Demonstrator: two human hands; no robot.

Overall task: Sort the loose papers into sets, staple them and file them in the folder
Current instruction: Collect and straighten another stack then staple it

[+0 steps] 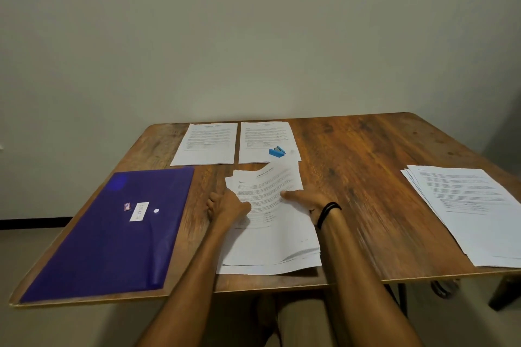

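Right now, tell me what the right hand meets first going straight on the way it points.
The right hand points left and slightly away, across the middle paper stack it touches. It would likely reach the stack's lifted far-left corner first, just beyond the left hand; depth is unclear.

Purple folder, blue stapler, white papers, brown wood-grain table
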